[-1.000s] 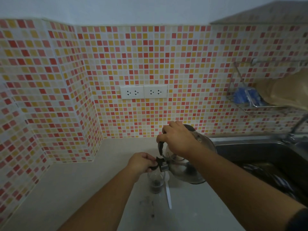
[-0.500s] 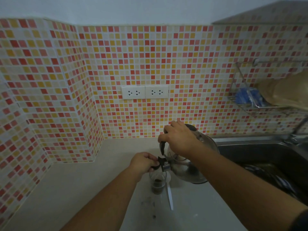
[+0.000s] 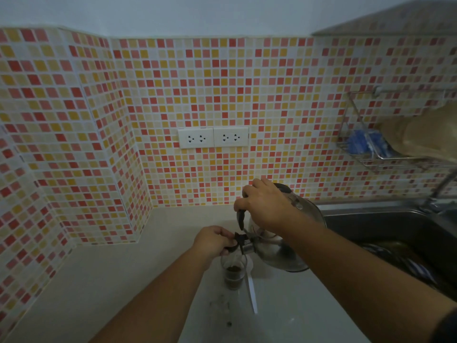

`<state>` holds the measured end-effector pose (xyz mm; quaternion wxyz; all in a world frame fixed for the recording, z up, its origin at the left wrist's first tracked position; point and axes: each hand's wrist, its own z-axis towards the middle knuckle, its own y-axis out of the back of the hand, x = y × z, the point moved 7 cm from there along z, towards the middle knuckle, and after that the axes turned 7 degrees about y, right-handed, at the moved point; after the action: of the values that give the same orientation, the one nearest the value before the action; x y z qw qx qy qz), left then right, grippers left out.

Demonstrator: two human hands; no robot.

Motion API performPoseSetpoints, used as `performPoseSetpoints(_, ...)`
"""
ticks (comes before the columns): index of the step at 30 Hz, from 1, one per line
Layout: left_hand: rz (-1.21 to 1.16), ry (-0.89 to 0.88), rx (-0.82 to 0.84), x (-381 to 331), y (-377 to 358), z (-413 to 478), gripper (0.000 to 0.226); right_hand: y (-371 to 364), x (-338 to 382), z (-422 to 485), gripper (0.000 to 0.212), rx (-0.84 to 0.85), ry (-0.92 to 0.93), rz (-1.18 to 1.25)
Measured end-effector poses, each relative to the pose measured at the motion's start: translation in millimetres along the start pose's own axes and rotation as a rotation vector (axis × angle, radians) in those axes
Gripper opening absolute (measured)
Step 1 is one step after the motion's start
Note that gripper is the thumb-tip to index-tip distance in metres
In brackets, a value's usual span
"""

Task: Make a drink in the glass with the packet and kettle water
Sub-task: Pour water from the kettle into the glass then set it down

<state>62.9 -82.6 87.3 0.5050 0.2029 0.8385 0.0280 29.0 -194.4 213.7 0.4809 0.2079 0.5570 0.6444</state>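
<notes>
A shiny steel kettle [image 3: 282,253] hangs tilted to the left over a small clear glass [image 3: 233,273] on the pale counter. My right hand [image 3: 264,206] grips the kettle's black top handle. My left hand [image 3: 214,240] pinches the black cap at the spout [image 3: 241,243], right above the glass rim. A thin stream of water runs into the glass, which holds dark brown liquid in its lower part. A long white strip [image 3: 251,290], maybe the packet or a stirrer, lies on the counter just right of the glass.
A steel sink [image 3: 385,226] with dark dishes lies to the right, with a tap at its far corner. A wire rack [image 3: 366,154] holding a blue sponge hangs on the mosaic tile wall. Two white sockets [image 3: 213,137] sit on the wall. Dark specks dot the counter [image 3: 99,280].
The kettle stays tilted over the glass and the dark liquid in the glass has risen slightly. Both hands hold nearly the same places.
</notes>
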Motion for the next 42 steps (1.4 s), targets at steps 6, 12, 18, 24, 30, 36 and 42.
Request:
performPoseSetpoints(6, 0.006, -0.008, -0.007, -2, 0, -2, 0.011, 3, -1, 0, 0.037, -0.013, -0.004, -0.002)
performPoseSetpoints(12, 0.008, 0.000, -0.004, -4, 0, -5, 0.012, 5, 0, -1, 0.036, -0.007, 0.000, -0.007)
performPoseSetpoints(18, 0.009, 0.002, 0.002, -6, 1, -8, 0.012, 7, 1, 0, 0.037, 0.025, 0.011, -0.009)
performPoseSetpoints(24, 0.015, -0.012, -0.010, -5, 2, -9, 0.012, 7, 3, 2, 0.039, 0.042, 0.015, -0.020)
performPoseSetpoints(30, 0.008, -0.021, 0.001, -6, 4, -12, 0.010, 9, 5, 3, 0.040, 0.046, 0.022, -0.025)
performPoseSetpoints(36, 0.003, -0.025, 0.010, -7, 4, -15, 0.011, 9, 6, 4, 0.039, 0.052, 0.024, -0.030)
performPoseSetpoints(42, 0.016, -0.001, 0.014, -5, 4, -14, 0.011, 9, 7, 3, 0.039, 0.046, 0.022, -0.033)
